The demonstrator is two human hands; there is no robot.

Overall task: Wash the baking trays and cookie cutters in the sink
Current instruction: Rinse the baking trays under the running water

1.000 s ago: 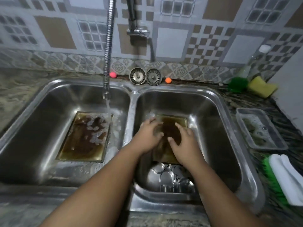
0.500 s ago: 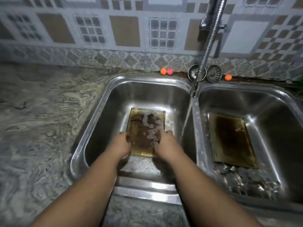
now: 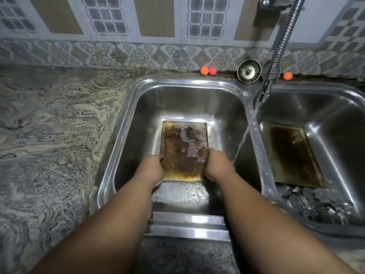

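Both hands clamp a grease-browned baking tray (image 3: 183, 149) in the left basin (image 3: 177, 103) of a double steel sink: the left hand (image 3: 152, 171) curls round the tray's left long edge, the right hand (image 3: 215, 165) round its right long edge, each gripping near the end closest to the person. Between them the tray runs lengthwise straight ahead, its far end pointing at the basin's back wall, suds and droplets beading its stained face. A thin stream of water (image 3: 245, 135) from the coiled spray hose (image 3: 276, 52) falls just to the right of the right hand, missing the tray; that hand is the nearer one, so a rinse would likely call for a short shift of the tray rightward, across its long axis. Farther right of the right hand, over the divider, a second tray (image 3: 294, 155) lies flat in the right basin (image 3: 335, 119), with a heap of metal cookie cutters (image 3: 316, 204) at its near end, all apparently unwashed. No sponge or brush shows in either hand. Left of the left hand spreads a marbled countertop (image 3: 49, 125).
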